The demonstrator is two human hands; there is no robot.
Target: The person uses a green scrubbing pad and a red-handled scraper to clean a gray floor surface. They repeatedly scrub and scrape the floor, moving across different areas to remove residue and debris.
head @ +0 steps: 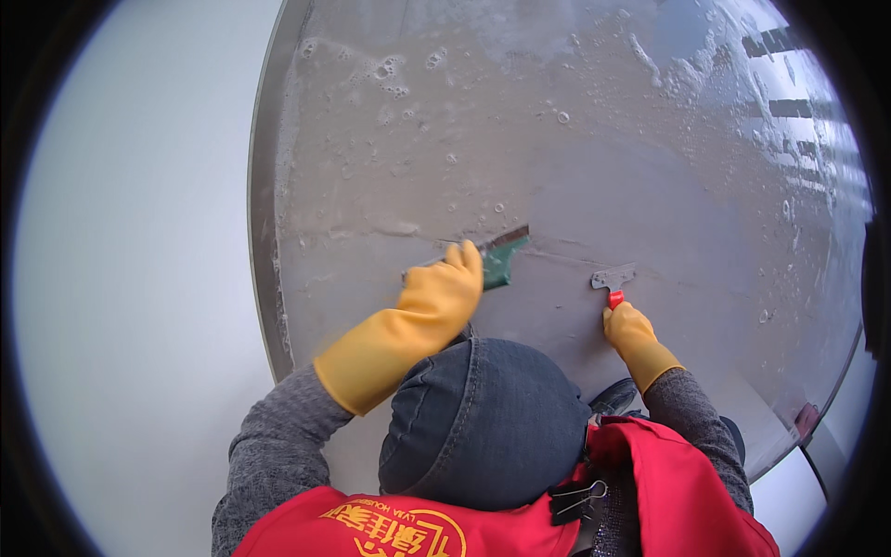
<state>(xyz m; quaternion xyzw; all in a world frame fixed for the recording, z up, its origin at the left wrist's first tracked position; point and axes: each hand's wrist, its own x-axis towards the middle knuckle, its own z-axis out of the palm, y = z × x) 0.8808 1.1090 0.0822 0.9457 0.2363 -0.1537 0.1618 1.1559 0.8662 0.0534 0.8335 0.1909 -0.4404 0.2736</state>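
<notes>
My left hand (445, 285), in a yellow rubber glove, is closed around a green hand tool (500, 264) with a dark straight edge, which lies against the wet, soapy floor (431, 167); it looks like a small squeegee or dustpan. To its right, my right hand (628, 327), gloved alike, grips the red handle of a wide-bladed metal scraper (614, 277). The scraper's blade rests at the floor surface. A thin dark line of dirty water runs between the two tools.
A white wall (139, 209) with a grey skirting strip (263, 209) stands at the left. Foam and bubbles (386, 67) spread over the far floor. My bent knee (494, 418) and a dark shoe (614, 397) are close to the hands.
</notes>
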